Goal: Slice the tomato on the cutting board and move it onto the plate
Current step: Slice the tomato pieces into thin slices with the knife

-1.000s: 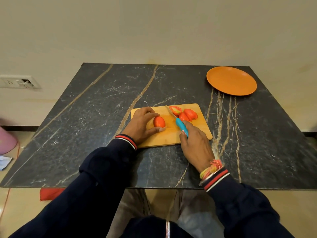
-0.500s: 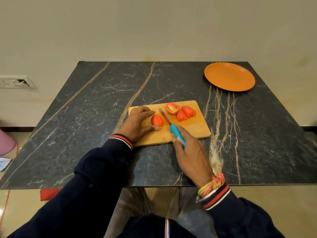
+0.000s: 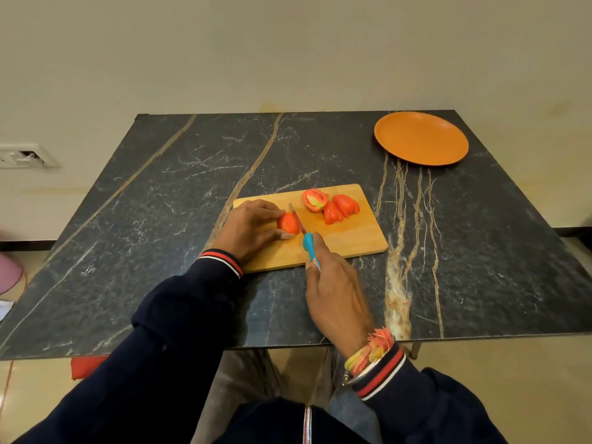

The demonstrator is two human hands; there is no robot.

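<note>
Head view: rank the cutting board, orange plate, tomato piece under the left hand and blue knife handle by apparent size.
1. cutting board, largest, though nearer the camera than the orange plate.
2. orange plate.
3. tomato piece and blue knife handle: about alike, both only partly visible, so unranked.

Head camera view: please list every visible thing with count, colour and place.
Dark veined stone table: one, black, middle.
Rectangular wooden cutting board: one, light brown, table's near middle.
Round orange plate: one, orange, table's far right corner.
Loose tomato pieces: three, red, board's far right part.
Held tomato piece: one, red, board's left part.
Blue-handled knife: one, blade against held tomato piece.
Wall socket: one, white, left wall.
Left hand: on held tomato piece.
Right hand: grips knife.
</note>
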